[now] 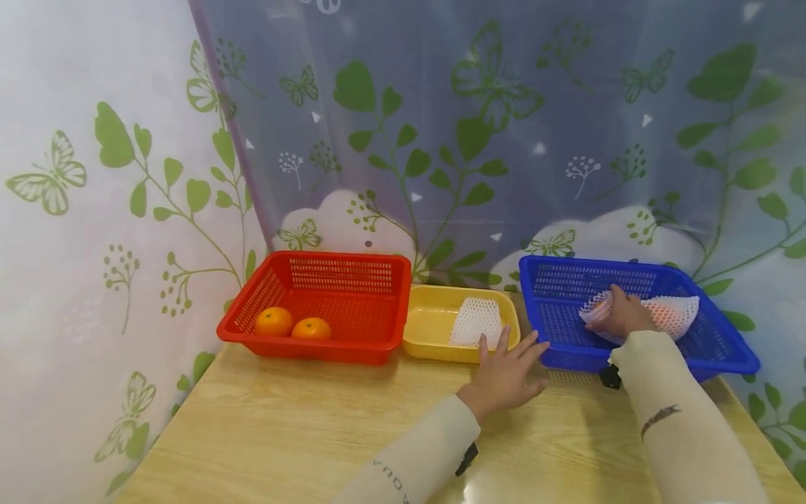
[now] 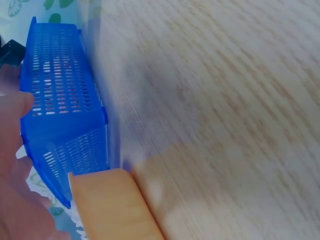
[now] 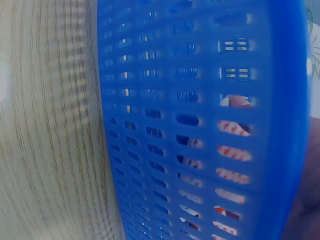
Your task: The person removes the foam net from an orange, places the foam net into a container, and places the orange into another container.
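Inside the blue basket (image 1: 724, 336), my right hand (image 1: 623, 316) grips a fruit in a white foam net (image 1: 595, 306); its far side is hidden by the fingers. Another netted fruit (image 1: 674, 313), orange-red through the mesh, lies just right of that hand. My left hand (image 1: 506, 374) is spread with loose fingers in front of the yellow tray (image 1: 428, 329), its fingertips near the blue basket's left corner. An empty white foam net (image 1: 477, 322) lies in the tray. In the right wrist view the basket's slotted wall (image 3: 200, 110) hides most of the hand's work.
A red basket (image 1: 352, 350) on the left holds two oranges, one orange (image 1: 273, 321) beside the other orange (image 1: 311, 328). All three containers stand in a row at the back of the wooden table (image 1: 264, 434), against a patterned curtain (image 1: 403, 140).
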The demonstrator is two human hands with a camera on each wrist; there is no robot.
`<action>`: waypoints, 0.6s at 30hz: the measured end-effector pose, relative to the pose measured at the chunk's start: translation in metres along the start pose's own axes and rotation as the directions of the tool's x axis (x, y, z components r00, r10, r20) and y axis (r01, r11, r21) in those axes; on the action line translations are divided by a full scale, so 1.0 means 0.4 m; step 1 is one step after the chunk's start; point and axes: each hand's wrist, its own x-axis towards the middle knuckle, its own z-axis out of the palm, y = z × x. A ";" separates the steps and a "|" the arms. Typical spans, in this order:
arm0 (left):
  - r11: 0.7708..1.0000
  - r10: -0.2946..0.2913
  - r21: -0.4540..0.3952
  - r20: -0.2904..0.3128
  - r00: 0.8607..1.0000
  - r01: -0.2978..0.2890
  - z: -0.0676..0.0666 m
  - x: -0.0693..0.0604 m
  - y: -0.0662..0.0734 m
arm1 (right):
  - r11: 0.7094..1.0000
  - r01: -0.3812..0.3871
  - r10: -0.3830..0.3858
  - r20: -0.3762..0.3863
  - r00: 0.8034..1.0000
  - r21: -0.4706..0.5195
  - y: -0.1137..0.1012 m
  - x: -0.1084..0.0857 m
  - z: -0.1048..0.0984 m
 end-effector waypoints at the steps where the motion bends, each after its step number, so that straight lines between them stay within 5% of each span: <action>1: 1.000 -0.003 -0.007 0.003 1.000 0.003 -0.001 0.000 -0.001 | 1.000 -0.020 0.020 0.000 1.000 -0.009 0.000 0.000 -0.001; 9: 0.999 -0.003 -0.037 0.015 1.000 0.004 -0.007 -0.001 -0.004 | 0.993 -0.106 0.106 -0.004 0.994 -0.051 0.008 -0.001 0.004; 18: 1.000 -0.006 -0.010 0.033 0.999 0.006 -0.014 -0.002 0.000 | 0.992 -0.129 0.126 0.126 0.984 0.013 -0.003 -0.019 0.003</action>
